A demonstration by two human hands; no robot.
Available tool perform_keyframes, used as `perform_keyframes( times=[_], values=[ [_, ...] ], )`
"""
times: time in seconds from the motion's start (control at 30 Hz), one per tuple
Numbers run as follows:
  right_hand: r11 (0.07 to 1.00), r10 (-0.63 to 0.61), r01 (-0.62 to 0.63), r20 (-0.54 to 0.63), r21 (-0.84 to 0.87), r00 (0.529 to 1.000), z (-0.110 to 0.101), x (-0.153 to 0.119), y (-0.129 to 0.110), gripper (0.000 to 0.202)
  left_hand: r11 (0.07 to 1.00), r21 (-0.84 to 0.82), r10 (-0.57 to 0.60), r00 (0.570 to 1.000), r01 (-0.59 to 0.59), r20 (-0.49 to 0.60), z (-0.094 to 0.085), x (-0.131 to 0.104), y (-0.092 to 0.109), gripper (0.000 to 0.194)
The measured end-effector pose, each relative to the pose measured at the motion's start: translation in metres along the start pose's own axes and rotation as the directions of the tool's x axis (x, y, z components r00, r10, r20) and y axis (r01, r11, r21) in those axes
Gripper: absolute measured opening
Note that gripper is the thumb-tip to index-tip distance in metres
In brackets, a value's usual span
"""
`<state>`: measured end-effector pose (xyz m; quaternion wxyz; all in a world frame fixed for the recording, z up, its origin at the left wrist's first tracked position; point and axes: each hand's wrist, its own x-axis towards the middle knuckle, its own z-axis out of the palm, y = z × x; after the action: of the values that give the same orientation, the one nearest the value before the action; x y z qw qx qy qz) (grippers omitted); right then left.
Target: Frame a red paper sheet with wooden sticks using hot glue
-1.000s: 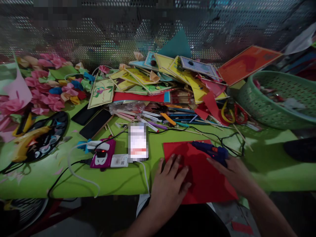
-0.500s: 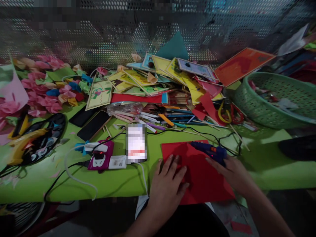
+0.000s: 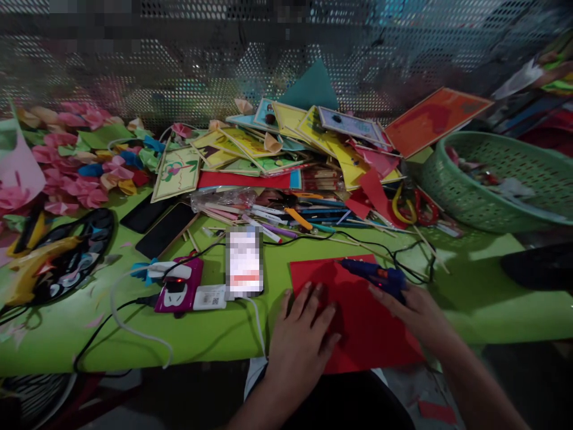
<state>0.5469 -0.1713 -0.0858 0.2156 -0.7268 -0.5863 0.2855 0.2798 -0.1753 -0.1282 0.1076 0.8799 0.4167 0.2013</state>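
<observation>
A sheet of red paper [image 3: 371, 334] lies on the green tabletop near its front edge. My left hand [image 3: 304, 334] rests flat on the paper's left side, fingers spread, holding nothing. In my right hand [image 3: 414, 310] is a blue glue gun [image 3: 376, 276], gripped by its handle. The nozzle points left, close over the paper's upper edge; I cannot tell whether it touches. My right index finger stretches along the gun's side, and the hand hides most of the handle.
A lit phone [image 3: 244, 263] and a purple power adapter [image 3: 179, 286] with cables lie to the left. Behind are pens, scissors [image 3: 405, 206], a pile of decorated cards [image 3: 264, 143] and paper flowers [image 3: 80, 155]. A green basket [image 3: 501, 197] stands right; a yellow glue gun [image 3: 40, 272] lies far left.
The whole view has shifted slightly, with things appearing a little further left. Both hands, the glue gun and the red paper keep nearly the same places relative to each other.
</observation>
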Motion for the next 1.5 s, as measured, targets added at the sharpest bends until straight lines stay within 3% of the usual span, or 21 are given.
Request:
perform_keyframes(
  times=[0.17, 0.5, 1.2, 1.5],
  values=[
    [0.999, 0.023, -0.025, 0.041, 0.041, 0.999, 0.0021, 0.0005, 0.0015, 0.043, 1.000, -0.015, -0.008, 1.000, 0.008, 0.009, 0.0003, -0.0001, -0.0002, 0.043],
    [0.998, -0.013, 0.012, -0.020, -0.064, 1.000, 0.0007, 0.0036, 0.0019, 0.041, 0.999, -0.033, -0.017, 1.000, 0.017, 0.014, -0.0021, 0.0011, 0.0011, 0.043],
    [0.996, -0.027, 0.023, -0.045, -0.083, 0.999, -0.0043, 0.0020, 0.0050, 0.037, 1.000, -0.022, -0.005, 1.000, 0.006, 0.009, -0.0010, 0.0005, 0.0007, 0.045],
    [0.998, -0.026, 0.025, -0.025, -0.065, 0.999, 0.0027, 0.0032, 0.0017, 0.037, 0.999, -0.033, -0.012, 1.000, 0.011, -0.001, -0.0025, 0.0016, 0.0015, 0.043]
  ],
)
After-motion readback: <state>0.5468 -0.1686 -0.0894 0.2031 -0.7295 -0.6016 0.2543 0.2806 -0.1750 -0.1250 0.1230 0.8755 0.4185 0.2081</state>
